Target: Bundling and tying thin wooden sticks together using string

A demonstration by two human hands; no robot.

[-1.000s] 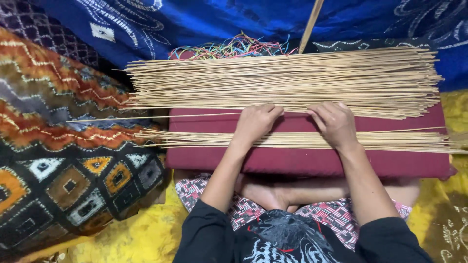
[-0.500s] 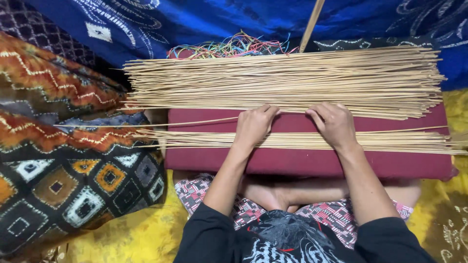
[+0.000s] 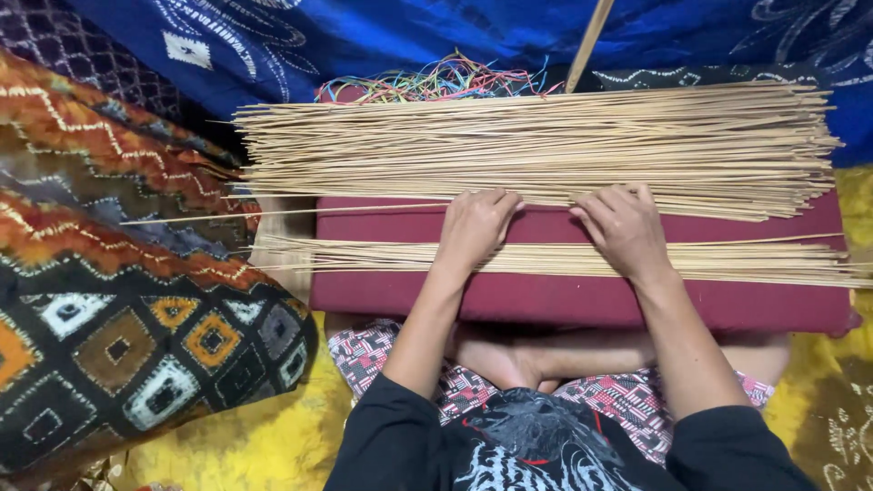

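A long, flat maroon cushion [image 3: 564, 305] lies across the person's lap and serves as the landmark here. On its far half rests a broad heap of thin, pale, straight bamboo-like sticks [image 3: 546, 145], running side to side and overhanging the cushion at both ends. On its near half lies a thinner row of the same sticks [image 3: 727, 262], also lengthwise. One single stick [image 3: 273, 213] pokes out past the cushion's left end, between the two groups.

The left hand [image 3: 473, 227] lies palm down on the cushion's middle, its fingertips touching the near edge of the big heap; whether its grip pinches the single stick cannot be told, as the fingers curl over it. The right hand [image 3: 626, 229] rests just beside it, fingers loosely bent and apart, tips on the heap's edge, clamped on nothing visible.

The sticks look light, stiff along their length yet slender enough to snap or bow if bent, and smooth enough to roll. A pinch near the middle seems best for keeping one balanced.

Beyond the cushion's far edge sits a tangle of coloured threads [image 3: 427, 84]; left of it, patterned cloth [image 3: 136, 300].
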